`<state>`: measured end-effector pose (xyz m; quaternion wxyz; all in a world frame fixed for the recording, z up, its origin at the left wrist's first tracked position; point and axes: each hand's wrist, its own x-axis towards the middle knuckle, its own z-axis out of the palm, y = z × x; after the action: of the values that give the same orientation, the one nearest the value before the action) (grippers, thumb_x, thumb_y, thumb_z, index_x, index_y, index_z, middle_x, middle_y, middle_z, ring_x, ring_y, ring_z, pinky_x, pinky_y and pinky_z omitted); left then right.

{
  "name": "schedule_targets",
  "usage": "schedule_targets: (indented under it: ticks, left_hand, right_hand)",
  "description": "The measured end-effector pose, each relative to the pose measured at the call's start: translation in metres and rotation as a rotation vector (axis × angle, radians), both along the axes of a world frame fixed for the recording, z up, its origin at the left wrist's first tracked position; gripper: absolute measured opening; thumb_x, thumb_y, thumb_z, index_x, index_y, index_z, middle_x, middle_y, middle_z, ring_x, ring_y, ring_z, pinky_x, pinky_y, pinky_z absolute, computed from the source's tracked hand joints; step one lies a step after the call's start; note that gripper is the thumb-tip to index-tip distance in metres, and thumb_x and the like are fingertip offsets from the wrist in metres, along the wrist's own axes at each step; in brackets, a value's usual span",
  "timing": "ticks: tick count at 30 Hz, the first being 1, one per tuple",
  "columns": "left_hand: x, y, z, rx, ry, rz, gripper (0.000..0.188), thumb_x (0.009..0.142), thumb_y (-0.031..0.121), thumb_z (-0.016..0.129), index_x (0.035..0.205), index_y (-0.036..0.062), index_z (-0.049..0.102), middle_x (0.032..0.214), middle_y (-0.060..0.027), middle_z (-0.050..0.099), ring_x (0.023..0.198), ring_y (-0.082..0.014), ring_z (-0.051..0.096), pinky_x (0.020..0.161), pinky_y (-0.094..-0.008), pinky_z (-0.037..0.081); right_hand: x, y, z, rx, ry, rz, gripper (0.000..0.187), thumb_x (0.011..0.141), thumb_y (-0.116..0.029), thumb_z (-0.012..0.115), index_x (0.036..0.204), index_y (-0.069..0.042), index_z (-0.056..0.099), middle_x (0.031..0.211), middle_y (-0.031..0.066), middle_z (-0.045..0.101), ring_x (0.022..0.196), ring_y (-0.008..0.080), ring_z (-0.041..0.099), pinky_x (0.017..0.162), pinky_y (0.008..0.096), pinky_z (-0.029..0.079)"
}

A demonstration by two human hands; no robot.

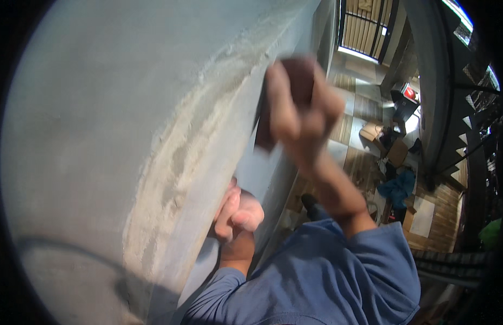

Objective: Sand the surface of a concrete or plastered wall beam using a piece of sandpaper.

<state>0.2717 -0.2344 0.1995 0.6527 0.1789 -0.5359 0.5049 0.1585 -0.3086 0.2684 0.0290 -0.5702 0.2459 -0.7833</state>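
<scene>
A dark reddish-brown piece of sandpaper [300, 78] is gripped in my right hand [305, 116], which is raised beside the wall edge and smeared by motion. Part of the sandpaper shows below the fingers, against the wall side. Lower down, my left hand [239, 214] is closed at the wall's edge, its fingers curled; whatever lies inside them is hidden. The grey wall [89, 108] fills the left side. A rough, pale band of plaster [178, 168] runs up along it near the corner.
On the tiled floor to the right lie a blue cloth [397, 187], a cardboard box [371, 131] and other clutter. A barred door [364, 30] stands at the far end. Stairs [443, 108] rise along the right. A shadow falls on the lower wall.
</scene>
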Motion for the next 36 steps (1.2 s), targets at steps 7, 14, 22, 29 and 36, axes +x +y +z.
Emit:
schedule_targets:
  ticks: [7, 14, 22, 29, 36]
  left_hand:
    - [0.001, 0.004, 0.002, -0.024, -0.036, -0.015, 0.028, 0.097, 0.010, 0.036, 0.074, -0.0048, 0.044, 0.052, -0.0118, 0.049, 0.037, -0.0241, 0.052, 0.032, -0.0311, 0.045]
    - [0.001, 0.000, 0.002, -0.034, -0.006, -0.030, 0.028, 0.097, 0.011, 0.037, 0.074, -0.0043, 0.044, 0.052, -0.0119, 0.048, 0.035, -0.0233, 0.051, 0.031, -0.0316, 0.044]
    - [0.000, 0.005, 0.003, 0.001, -0.017, -0.037, 0.030, 0.097, 0.011, 0.038, 0.074, -0.0049, 0.045, 0.052, -0.0123, 0.047, 0.035, -0.0247, 0.050, 0.030, -0.0317, 0.045]
    - [0.000, 0.005, 0.002, 0.004, -0.018, -0.025, 0.027, 0.096, 0.009, 0.039, 0.074, -0.0059, 0.045, 0.053, -0.0123, 0.048, 0.038, -0.0257, 0.053, 0.033, -0.0321, 0.046]
    - [-0.001, 0.005, 0.003, 0.024, -0.068, -0.010, 0.024, 0.093, 0.005, 0.039, 0.073, -0.0058, 0.046, 0.053, -0.0127, 0.050, 0.039, -0.0235, 0.054, 0.032, -0.0303, 0.048]
  right_hand:
    - [-0.008, -0.027, 0.012, 0.090, -0.075, 0.062, 0.010, 0.081, -0.005, 0.067, 0.074, -0.001, 0.062, 0.053, 0.0079, 0.056, 0.046, 0.0086, 0.053, 0.046, 0.0262, 0.042]
    - [-0.010, -0.039, 0.024, 0.198, -0.151, 0.140, 0.008, 0.080, -0.005, 0.068, 0.075, 0.002, 0.065, 0.053, 0.0060, 0.058, 0.048, 0.0086, 0.055, 0.049, 0.0243, 0.042]
    - [-0.015, -0.038, 0.015, 0.296, -0.147, 0.169, 0.006, 0.077, -0.001, 0.071, 0.079, 0.002, 0.066, 0.056, 0.0078, 0.060, 0.052, 0.0121, 0.060, 0.052, 0.0248, 0.046]
    - [-0.015, -0.041, 0.027, 0.291, -0.131, 0.101, 0.008, 0.078, -0.003, 0.070, 0.080, 0.004, 0.066, 0.058, 0.0071, 0.063, 0.055, 0.0106, 0.061, 0.056, 0.0220, 0.047]
    - [-0.011, -0.041, 0.010, 0.214, -0.182, -0.046, 0.008, 0.078, -0.003, 0.071, 0.076, 0.001, 0.065, 0.059, 0.0075, 0.063, 0.054, 0.0122, 0.062, 0.056, 0.0215, 0.047]
